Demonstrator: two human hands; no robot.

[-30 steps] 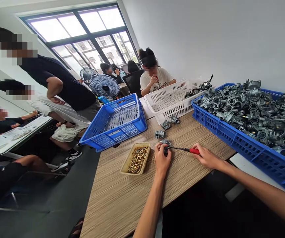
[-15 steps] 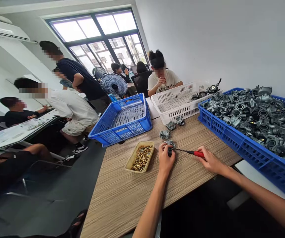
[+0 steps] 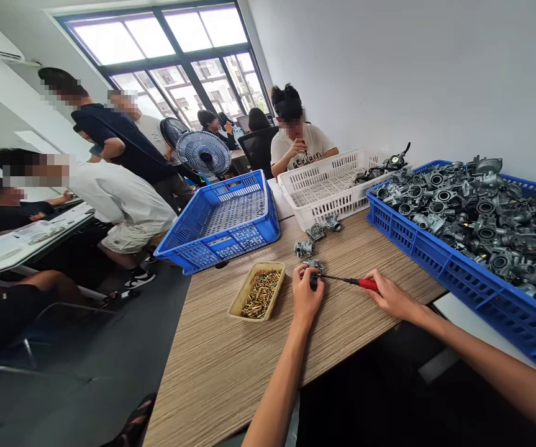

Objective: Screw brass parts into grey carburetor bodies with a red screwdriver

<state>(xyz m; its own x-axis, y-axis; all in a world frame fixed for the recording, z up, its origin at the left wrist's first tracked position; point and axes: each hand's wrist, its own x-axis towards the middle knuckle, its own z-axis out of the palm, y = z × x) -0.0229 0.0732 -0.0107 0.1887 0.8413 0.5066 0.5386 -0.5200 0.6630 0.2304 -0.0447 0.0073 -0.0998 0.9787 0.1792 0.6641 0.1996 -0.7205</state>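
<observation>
My left hand is closed on a grey metal carburetor part with a black piece at its side, on the wooden table. My right hand grips the red handle of a screwdriver, whose dark shaft points left and reaches the held part. Just beyond lie more metal parts, one alone and two close together. Left of my left hand stands a yellowish tub filled with small brass pieces.
On the right, a blue crate is heaped with metal parts. A white basket with a few parts stands behind the table, beside another blue crate. A person sits beyond; others are at the left near a fan.
The view has shifted slightly, so most things appear a little further left. Both hands keep their holds. At the back left, another person in a light shirt has come into view behind the dark-shirted one.
</observation>
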